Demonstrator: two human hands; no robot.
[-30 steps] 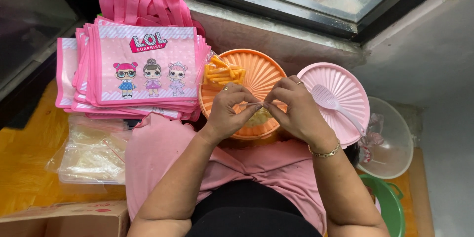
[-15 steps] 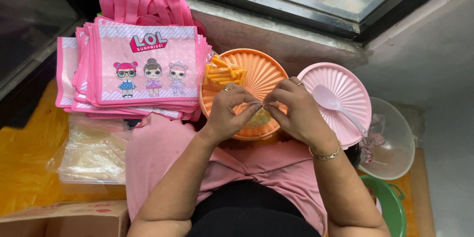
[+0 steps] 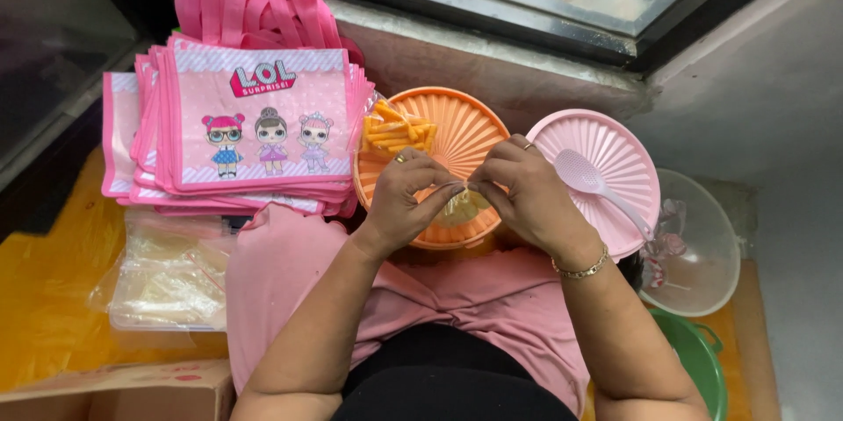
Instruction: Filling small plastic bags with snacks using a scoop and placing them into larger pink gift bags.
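A small clear plastic bag (image 3: pixel 460 201) holding yellowish snack pieces is held between both hands directly over the near half of the orange ribbed lid (image 3: pixel 461 136), which is taken here as the reference point. The left hand (image 3: pixel 406 193) is closed on the bag's top edge from the left, thumb and forefinger pinched together; a ring is seen on one finger. The right hand (image 3: pixel 527 193) is closed on the same edge from the right, fingertips meeting those of the left hand just above the bag. The bag hangs below the pinch, between the two palms, its lower part partly hidden by the fingers. Whether the bag's mouth is sealed cannot be told. A gold bracelet (image 3: pixel 581 268) is worn on the right wrist.

On the far left part of the orange lid a loose pile of orange stick snacks (image 3: pixel 397 131) is lying. To the right of the orange lid, touching or just overlapping its rim, a pink ribbed lid (image 3: pixel 615 153) is set, and a pink slotted spoon (image 3: pixel 597 188) rests on it. Further right of the pink lid a clear plastic bowl (image 3: pixel 702 254) is seen, with a green tub (image 3: pixel 698 368) nearer the person. To the left of the orange lid a stack of pink printed tote bags (image 3: pixel 255 127) is lying, its edge against the lid. Below that stack a bundle of clear plastic bags (image 3: pixel 162 276) is placed.
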